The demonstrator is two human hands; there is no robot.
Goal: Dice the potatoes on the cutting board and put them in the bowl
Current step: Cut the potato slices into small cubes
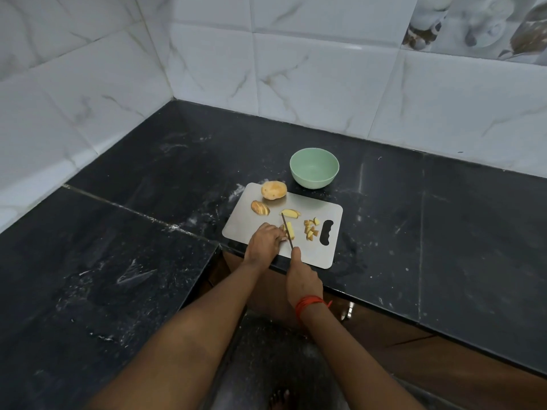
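Fingers (277,232) of my left hand (264,238) are curled down onto the near end of a pale potato strip (290,229), pinning it to the steel cutting board (313,253) just below the middle of the frame. My right hand (299,270) is wrapped round the handle of a thin knife (286,229). Its blade runs up the frame along the strip, right beside my left fingertips. A red thread (309,303) is tied round my right wrist.

To the right of the strip, near the board's cut-out handle hole (326,232), lies a small heap of diced potato pieces (310,229). Just above the knife tip rests a potato wedge (290,213). At the board's upper left lies a potato half (260,208), and above it a whole unpeeled potato (273,189) sits at the board's top edge.

The mint-green bowl (314,168) stands on the black stone counter (148,202), just above the board's top edge and to the right of the whole potato. White marble-look tiles (207,69) cover the wall across the top of the frame.
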